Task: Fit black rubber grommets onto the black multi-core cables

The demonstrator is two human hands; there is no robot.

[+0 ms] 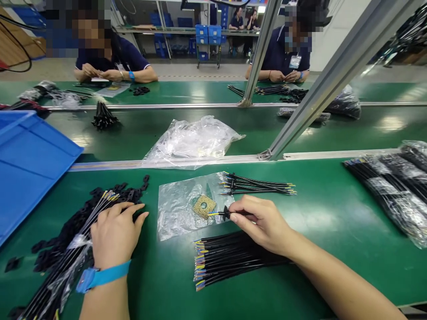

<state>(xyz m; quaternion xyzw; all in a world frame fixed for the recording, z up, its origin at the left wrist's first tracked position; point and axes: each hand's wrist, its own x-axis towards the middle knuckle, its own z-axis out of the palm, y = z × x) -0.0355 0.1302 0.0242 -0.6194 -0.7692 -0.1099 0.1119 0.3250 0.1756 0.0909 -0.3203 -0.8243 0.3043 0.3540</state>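
My right hand [263, 222] pinches a short black cable [218, 214], its yellow and blue wire ends pointing left. A small black clip-like part [226, 213] sits around the cable at my fingertips. Under that hand lies a row of black cables [233, 253] with stripped, coloured ends. My left hand [116, 229] is open, fingers apart, over the edge of a heap of small black parts [86, 213]; a dark part shows between thumb and fingers, and I cannot tell if they touch it. Beside this hand runs a plastic-wrapped cable bundle [83, 235]. Several cables with black parts on them [260, 184] lie behind my right hand.
A tan sponge-like square with a hole [204, 206] rests on a clear plastic bag [173, 209]. A blue bin [30, 160] stands at left, wrapped cable bundles [390, 191] at right. A slanted metal post [320, 98] rises from the bench. Two co-workers sit opposite.
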